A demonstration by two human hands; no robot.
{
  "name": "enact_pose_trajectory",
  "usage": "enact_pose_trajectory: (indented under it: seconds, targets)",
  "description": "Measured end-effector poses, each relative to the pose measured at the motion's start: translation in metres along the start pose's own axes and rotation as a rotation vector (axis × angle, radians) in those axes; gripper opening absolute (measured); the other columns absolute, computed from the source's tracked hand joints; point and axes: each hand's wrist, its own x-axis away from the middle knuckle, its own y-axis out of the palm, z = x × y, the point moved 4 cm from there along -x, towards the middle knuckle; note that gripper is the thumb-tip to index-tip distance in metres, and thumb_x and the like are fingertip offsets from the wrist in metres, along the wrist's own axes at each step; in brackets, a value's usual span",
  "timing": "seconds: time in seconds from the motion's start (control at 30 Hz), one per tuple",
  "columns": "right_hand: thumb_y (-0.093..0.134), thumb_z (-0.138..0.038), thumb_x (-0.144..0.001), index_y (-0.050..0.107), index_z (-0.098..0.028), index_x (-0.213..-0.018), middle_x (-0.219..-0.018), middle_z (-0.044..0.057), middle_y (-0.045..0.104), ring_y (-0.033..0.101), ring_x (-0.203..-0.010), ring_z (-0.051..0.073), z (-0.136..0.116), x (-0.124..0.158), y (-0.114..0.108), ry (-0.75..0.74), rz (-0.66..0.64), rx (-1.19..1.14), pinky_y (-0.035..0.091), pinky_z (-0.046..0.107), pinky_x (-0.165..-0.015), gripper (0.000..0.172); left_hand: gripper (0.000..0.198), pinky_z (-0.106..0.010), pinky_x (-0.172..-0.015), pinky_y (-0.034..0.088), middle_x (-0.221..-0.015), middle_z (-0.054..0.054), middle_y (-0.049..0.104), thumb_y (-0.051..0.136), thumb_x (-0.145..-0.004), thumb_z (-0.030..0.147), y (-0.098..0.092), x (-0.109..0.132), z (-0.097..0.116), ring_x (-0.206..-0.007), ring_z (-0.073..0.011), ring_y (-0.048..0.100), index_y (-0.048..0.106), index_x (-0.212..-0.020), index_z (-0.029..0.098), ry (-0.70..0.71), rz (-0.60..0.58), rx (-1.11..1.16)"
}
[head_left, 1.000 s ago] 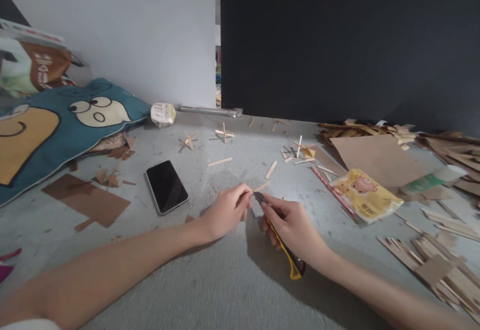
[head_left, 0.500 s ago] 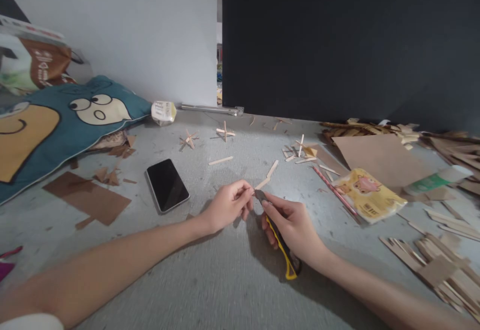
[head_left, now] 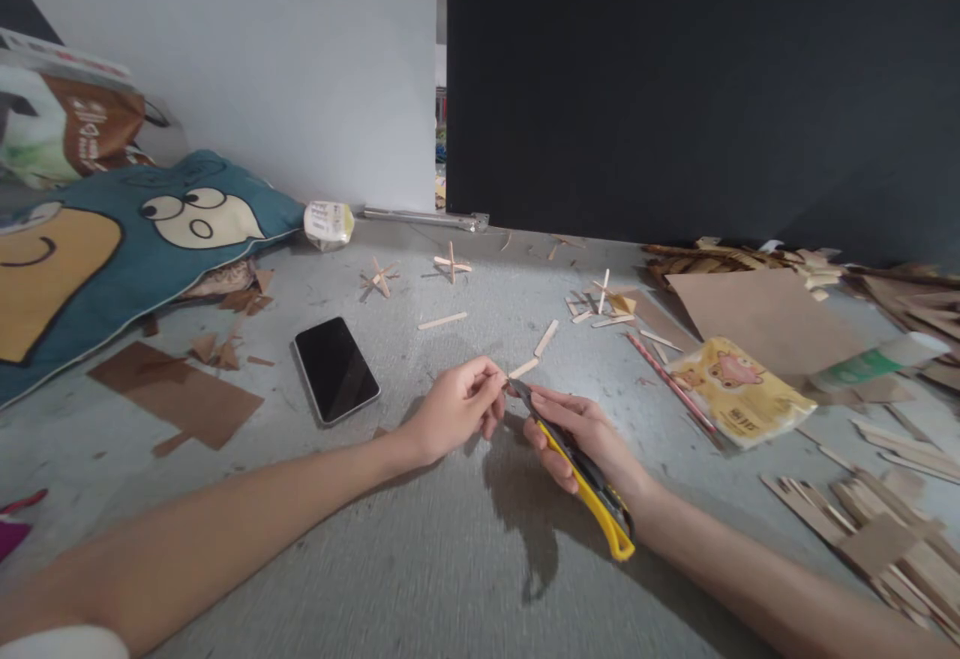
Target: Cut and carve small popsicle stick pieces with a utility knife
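My left hand [head_left: 457, 406] pinches a short wooden stick [head_left: 523, 368] by one end, just above the grey floor. My right hand [head_left: 581, 432] grips a yellow and black utility knife [head_left: 589, 484], whose blade tip meets the stick right beside my left fingertips. The knife's yellow tail sticks out past my right wrist. Both hands are closed and nearly touch each other.
A black phone [head_left: 336, 369] lies left of my hands. Loose sticks and small stick crosses [head_left: 452, 264] lie beyond. A yellow packet [head_left: 738, 391], a pink pencil [head_left: 670, 383], brown cardboard [head_left: 757, 314] and stacked wood strips [head_left: 877, 529] fill the right; a blue cushion [head_left: 112, 254] lies left.
My right hand has turned, so the knife's yellow handle now shows on top and points out toward the lower right. My left hand keeps its hold on the stick.
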Motion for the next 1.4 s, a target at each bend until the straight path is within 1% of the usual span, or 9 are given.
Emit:
enact_pose_trajectory:
  seconds: [0.2,0.3,0.4,0.47,0.63,0.77,0.97,1.17,1.4]
  targets:
    - [0.084,-0.051,-0.077,0.066,-0.018,-0.095,-0.059,-0.006,0.057,0.038,-0.032,0.004,0.001,-0.003,-0.006,0.024,0.001,-0.051,0.032,0.015,-0.027,0.042,0.039,-0.021,-0.045,0.037,-0.065,0.004,0.059,0.052,-0.101,0.056,0.000,-0.002,-0.002,-0.046,-0.0082,0.054,0.057,-0.089,0.019,-0.010,0.027,0.022]
    - [0.081,-0.054,-0.081,0.067,-0.017,-0.099,-0.056,-0.007,0.056,0.037,-0.028,0.005,-0.004,0.004,-0.001,-0.013,-0.061,-0.024,0.031,0.016,-0.025,0.043,0.039,-0.022,-0.046,0.041,-0.066,0.003,0.060,0.054,-0.100,0.057,-0.004,-0.005,-0.003,-0.046,-0.0089,0.054,0.056,-0.092,0.019,-0.053,0.079,0.087]
    - [0.075,-0.056,-0.088,0.067,-0.017,-0.113,-0.057,-0.006,0.061,0.045,-0.027,0.008,-0.010,0.013,0.007,-0.075,-0.154,0.051,0.034,0.018,-0.027,0.047,0.036,-0.023,-0.048,0.041,-0.068,0.003,0.060,0.055,-0.099,0.055,-0.008,-0.008,-0.005,-0.048,-0.0094,0.054,0.054,-0.095,0.019,-0.081,0.124,0.167]
    - [0.073,-0.056,-0.090,0.065,-0.017,-0.119,-0.059,-0.005,0.063,0.050,-0.030,0.010,-0.012,0.015,0.010,-0.144,-0.157,0.107,0.037,0.019,-0.029,0.049,0.036,-0.023,-0.049,0.039,-0.067,0.005,0.056,0.055,-0.099,0.055,-0.009,-0.009,-0.005,-0.048,-0.0088,0.050,0.052,-0.094,0.020,-0.059,0.116,0.188]
    - [0.074,-0.056,-0.089,0.057,-0.023,-0.108,-0.057,-0.009,0.059,0.046,-0.031,0.008,-0.013,0.000,-0.005,-0.259,0.009,0.127,0.034,0.017,-0.032,0.042,0.037,-0.023,-0.050,0.030,-0.063,0.009,0.037,0.050,-0.101,0.057,-0.005,-0.007,-0.009,-0.049,-0.0080,0.037,0.048,-0.091,0.021,-0.010,0.069,0.137]
    - [0.082,-0.058,-0.081,0.055,-0.024,-0.101,-0.050,-0.014,0.047,0.039,-0.029,0.006,-0.020,-0.013,-0.020,-0.337,0.140,0.142,0.029,0.017,-0.031,0.048,0.037,-0.025,-0.051,0.026,-0.063,0.007,0.038,0.044,-0.104,0.055,-0.002,-0.001,-0.009,-0.053,-0.0102,0.034,0.050,-0.090,0.021,-0.007,0.005,-0.062]
    - [0.081,-0.059,-0.080,0.059,-0.020,-0.083,-0.055,-0.005,0.064,0.040,-0.028,0.005,-0.019,-0.012,-0.016,-0.289,0.149,0.362,0.032,0.020,-0.033,0.045,0.034,-0.027,-0.061,0.033,-0.069,0.003,0.048,0.042,-0.105,0.046,0.000,0.005,0.008,-0.065,-0.0140,0.044,0.053,-0.086,0.021,0.051,-0.019,-0.330]
    - [0.079,-0.062,-0.080,0.058,-0.020,-0.083,-0.062,-0.003,0.069,0.045,-0.030,0.006,-0.017,-0.010,-0.010,-0.292,0.099,0.432,0.035,0.019,-0.033,0.047,0.040,-0.026,-0.059,0.029,-0.069,0.004,0.048,0.051,-0.100,0.056,0.002,0.004,0.004,-0.063,-0.0124,0.041,0.051,-0.082,0.020,0.023,-0.030,-0.280]
    - [0.077,-0.061,-0.082,0.058,-0.020,-0.085,-0.063,-0.003,0.068,0.046,-0.031,0.006,-0.016,-0.012,-0.013,-0.317,0.129,0.426,0.036,0.019,-0.032,0.045,0.035,-0.026,-0.061,0.032,-0.072,0.004,0.047,0.047,-0.103,0.050,0.001,0.002,0.003,-0.066,-0.0129,0.042,0.050,-0.085,0.021,0.056,-0.065,-0.260]
